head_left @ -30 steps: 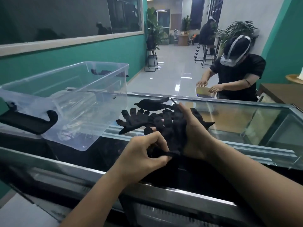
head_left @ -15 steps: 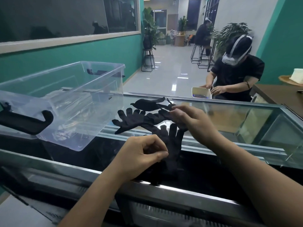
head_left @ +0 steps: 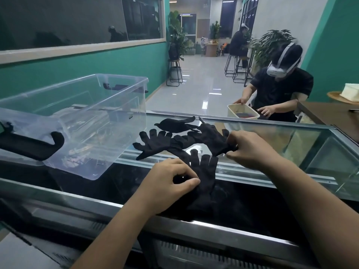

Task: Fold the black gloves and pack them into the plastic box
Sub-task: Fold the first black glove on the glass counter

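- As I scan from the left, the clear plastic box (head_left: 124, 105) comes first. It stands open on the left of the counter (head_left: 281, 138), with a black latch handle (head_left: 35, 146) at its near end. I can make out no glove inside it.
- Just right of the box, a spread glove (head_left: 155, 141) lies flat on the glass, tips towards the box. A far glove (head_left: 174, 125) lies beyond it.
- Near the middle, my view shows the left hand (head_left: 169, 183) with fingers curled. Thumb and forefinger pinch the edge of the nearest glove (head_left: 206, 177), which lies flat with its tips pointing away.
- Further right, the right hand (head_left: 250, 148) has curled fingers pinching the edge of a bunched glove (head_left: 209, 134).
- My judgement: the gloves are being laid out for folding, and packing has not begun. The next move calls for drawing the bunched glove flat onto its mate, edges matched, then folding and carrying the pair left to the box.
- Beneath everything, the counter is a glass-topped case with a metal frame, dark inside at the near edge.
- Around it, a teal wall (head_left: 87, 66) runs along the left under a long window (head_left: 58, 22). Stools (head_left: 237, 68) and plants (head_left: 272, 41) stand behind on a glossy floor.
- At far right, another person (head_left: 281, 90) in a headset handles a beige tray (head_left: 236, 109).
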A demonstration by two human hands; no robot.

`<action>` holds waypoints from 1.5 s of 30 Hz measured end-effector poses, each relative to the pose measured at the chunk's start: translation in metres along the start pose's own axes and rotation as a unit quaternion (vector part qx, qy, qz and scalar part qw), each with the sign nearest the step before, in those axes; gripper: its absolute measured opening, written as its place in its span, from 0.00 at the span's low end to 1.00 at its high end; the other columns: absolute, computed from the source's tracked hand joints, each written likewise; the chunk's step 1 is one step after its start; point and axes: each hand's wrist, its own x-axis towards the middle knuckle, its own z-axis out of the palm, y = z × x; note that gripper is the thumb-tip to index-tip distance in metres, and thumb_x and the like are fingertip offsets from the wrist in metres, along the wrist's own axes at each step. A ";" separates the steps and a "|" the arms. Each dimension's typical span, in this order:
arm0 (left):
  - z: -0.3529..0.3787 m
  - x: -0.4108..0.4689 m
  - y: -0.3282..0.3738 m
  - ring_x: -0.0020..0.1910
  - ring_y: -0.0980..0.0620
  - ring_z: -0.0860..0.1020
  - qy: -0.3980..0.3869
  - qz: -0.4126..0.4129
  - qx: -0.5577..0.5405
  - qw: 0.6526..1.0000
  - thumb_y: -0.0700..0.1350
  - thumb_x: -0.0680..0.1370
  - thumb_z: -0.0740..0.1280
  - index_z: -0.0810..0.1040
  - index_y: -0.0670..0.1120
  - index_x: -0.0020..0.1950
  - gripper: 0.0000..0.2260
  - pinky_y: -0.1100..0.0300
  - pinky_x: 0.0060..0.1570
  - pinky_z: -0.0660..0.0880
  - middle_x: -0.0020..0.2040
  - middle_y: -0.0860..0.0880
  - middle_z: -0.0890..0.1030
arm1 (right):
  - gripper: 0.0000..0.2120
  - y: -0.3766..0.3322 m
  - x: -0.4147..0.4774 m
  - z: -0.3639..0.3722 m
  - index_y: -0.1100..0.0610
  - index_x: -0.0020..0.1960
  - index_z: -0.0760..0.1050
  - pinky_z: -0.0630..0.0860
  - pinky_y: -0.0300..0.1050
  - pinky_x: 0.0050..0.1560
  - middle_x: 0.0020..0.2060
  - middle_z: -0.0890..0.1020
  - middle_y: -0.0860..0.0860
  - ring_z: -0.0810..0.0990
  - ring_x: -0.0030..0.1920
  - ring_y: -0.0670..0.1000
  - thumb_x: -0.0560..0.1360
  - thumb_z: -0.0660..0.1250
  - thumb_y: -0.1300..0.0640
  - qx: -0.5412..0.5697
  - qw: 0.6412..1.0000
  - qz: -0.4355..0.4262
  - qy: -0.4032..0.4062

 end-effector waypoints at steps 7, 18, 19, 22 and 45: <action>0.003 0.003 0.000 0.54 0.54 0.83 0.040 0.007 -0.010 0.999 0.52 0.81 0.75 0.87 0.55 0.50 0.03 0.59 0.55 0.79 0.48 0.58 0.85 | 0.08 -0.002 0.003 -0.004 0.57 0.40 0.79 0.77 0.54 0.41 0.34 0.82 0.54 0.79 0.38 0.60 0.76 0.71 0.55 0.059 0.992 -0.014 0.115; 0.004 0.009 0.001 0.50 0.56 0.84 0.103 -0.018 -0.028 0.994 0.52 0.79 0.78 0.73 0.61 0.68 0.22 0.70 0.49 0.76 0.48 0.57 0.85 | 0.06 -0.034 -0.012 -0.001 0.54 0.46 0.86 0.81 0.51 0.41 0.37 0.89 0.50 0.85 0.37 0.46 0.80 0.71 0.56 0.361 0.929 -0.029 0.078; 0.004 0.009 0.001 0.50 0.56 0.84 0.113 -0.025 -0.037 0.993 0.53 0.78 0.78 0.69 0.63 0.71 0.27 0.71 0.49 0.76 0.48 0.57 0.84 | 0.06 -0.040 -0.015 0.001 0.57 0.47 0.86 0.84 0.53 0.44 0.40 0.90 0.50 0.88 0.41 0.47 0.81 0.71 0.61 0.387 0.918 -0.041 0.070; 0.005 0.008 0.001 0.53 0.59 0.81 0.128 -0.034 -0.033 0.991 0.57 0.77 0.79 0.61 0.68 0.76 0.36 0.72 0.46 0.75 0.53 0.59 0.81 | 0.06 -0.052 -0.022 0.010 0.60 0.46 0.85 0.87 0.59 0.53 0.50 0.90 0.49 0.90 0.49 0.53 0.81 0.71 0.65 0.417 0.905 -0.069 0.049; 0.001 0.009 0.002 0.50 0.48 0.80 0.290 0.152 0.108 0.939 0.48 0.85 0.71 0.87 0.43 0.55 0.09 0.58 0.52 0.78 0.49 0.50 0.82 | 0.41 -0.087 -0.036 0.020 0.68 0.62 0.77 0.79 0.43 0.31 0.47 0.84 0.66 0.86 0.39 0.58 0.83 0.53 0.29 0.603 0.702 0.008 -0.379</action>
